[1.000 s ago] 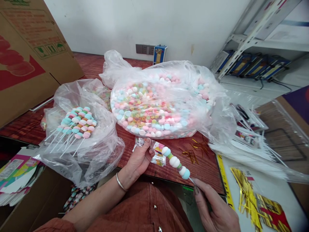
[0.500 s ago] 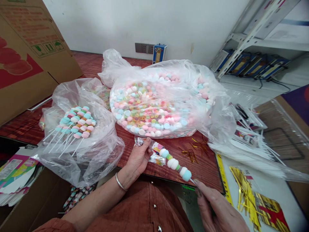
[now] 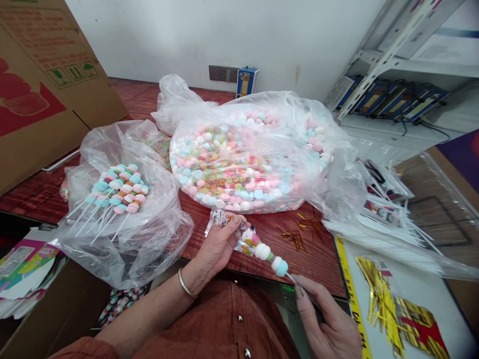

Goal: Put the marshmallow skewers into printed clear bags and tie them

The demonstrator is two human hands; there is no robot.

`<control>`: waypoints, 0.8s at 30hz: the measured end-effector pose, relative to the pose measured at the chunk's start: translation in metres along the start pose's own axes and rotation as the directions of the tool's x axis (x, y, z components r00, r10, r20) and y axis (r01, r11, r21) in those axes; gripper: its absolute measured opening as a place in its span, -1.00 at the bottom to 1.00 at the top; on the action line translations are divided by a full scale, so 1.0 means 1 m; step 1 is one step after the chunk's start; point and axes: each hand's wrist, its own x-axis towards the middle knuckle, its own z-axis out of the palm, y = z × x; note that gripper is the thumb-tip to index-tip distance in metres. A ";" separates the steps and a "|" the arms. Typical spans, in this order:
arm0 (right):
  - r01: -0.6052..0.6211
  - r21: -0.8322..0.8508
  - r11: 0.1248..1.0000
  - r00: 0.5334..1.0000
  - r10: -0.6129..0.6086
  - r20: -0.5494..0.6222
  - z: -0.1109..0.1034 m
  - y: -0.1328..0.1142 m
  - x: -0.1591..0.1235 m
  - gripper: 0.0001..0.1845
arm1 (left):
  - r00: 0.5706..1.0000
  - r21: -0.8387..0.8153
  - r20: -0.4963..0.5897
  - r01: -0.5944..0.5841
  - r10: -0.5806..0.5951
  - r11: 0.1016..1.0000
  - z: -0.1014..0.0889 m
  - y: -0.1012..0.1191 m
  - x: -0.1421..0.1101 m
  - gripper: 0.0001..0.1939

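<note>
Near the table's front edge, a marshmallow skewer [image 3: 262,252] of white, blue and green sweets slants down to the right. Its bare white stick end is pinched between the thumb and fingers of my right hand [image 3: 324,314]. My left hand [image 3: 220,244] is closed on a small printed clear wrapper [image 3: 219,218], and the skewer's upper end sits inside the wrapper's mouth. Several finished-looking marshmallow skewers [image 3: 125,187] lie on a crumpled clear plastic bag [image 3: 157,239] to the left. Behind my hands is a large heap of marshmallows and gummy rings [image 3: 228,174] under clear plastic.
Gold twist ties [image 3: 295,239] lie on the red-brown table [image 3: 314,269]; a yellow bundle of ties [image 3: 379,299] is at right. White sticks [image 3: 392,227] lie in plastic beside it. Cardboard boxes [image 3: 56,65] stand left, a metal shelf [image 3: 374,70] at back right.
My right hand has moved left and slightly up, pushing the skewer further into the wrapper. More of the sweets are now covered; my left hand has stayed nearly in place.
</note>
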 end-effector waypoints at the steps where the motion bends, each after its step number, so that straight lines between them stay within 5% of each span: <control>1: -0.055 0.065 0.996 0.998 0.054 0.011 0.004 -0.002 0.000 -0.77 | 0.999 -0.017 0.017 0.037 -0.037 0.999 0.001 0.000 -0.001 -0.78; 4: -0.295 0.281 0.913 0.955 0.294 0.046 0.017 -0.011 0.001 -0.75 | 0.989 -0.112 -0.013 0.143 -0.145 0.983 0.005 0.000 -0.001 -0.85; 7: -0.569 0.566 0.596 0.810 0.523 0.265 0.032 -0.019 0.001 -0.63 | 0.979 -0.189 -0.045 0.185 -0.197 0.964 0.011 0.002 -0.001 -0.91; 9: -0.673 0.683 0.283 0.708 0.515 0.483 0.040 -0.022 0.002 -0.58 | 0.976 -0.219 -0.044 0.200 -0.214 0.955 0.014 0.004 -0.001 -0.92; 11: -0.700 0.713 0.043 0.652 0.445 0.613 0.044 -0.024 0.004 -0.59 | 0.976 -0.244 -0.034 0.198 -0.213 0.949 0.016 0.006 -0.002 -0.86; 14: -0.680 0.727 -0.095 0.640 0.405 0.652 0.046 -0.027 0.007 -0.63 | 0.983 -0.236 -0.027 0.172 -0.184 0.956 0.017 0.007 -0.004 -0.76; 17: -0.646 0.764 0.008 0.694 0.422 0.583 0.043 -0.029 0.009 -0.65 | 0.981 -0.173 -0.057 0.172 -0.184 0.970 0.019 0.008 -0.006 -0.74; 20: -0.577 0.715 0.395 0.802 0.440 0.404 0.039 -0.029 0.009 -0.66 | 0.967 -0.170 -0.107 0.211 -0.231 0.963 0.021 0.010 -0.005 -0.76; 22: -0.448 0.571 0.688 0.891 0.395 0.224 0.037 -0.028 0.007 -0.72 | 0.956 -0.189 -0.121 0.240 -0.265 0.952 0.022 0.012 -0.005 -0.79; 24: -0.270 0.387 0.882 0.961 0.275 0.045 0.036 -0.026 0.006 -0.82 | 0.951 -0.210 -0.126 0.252 -0.282 0.945 0.023 0.014 -0.005 -0.84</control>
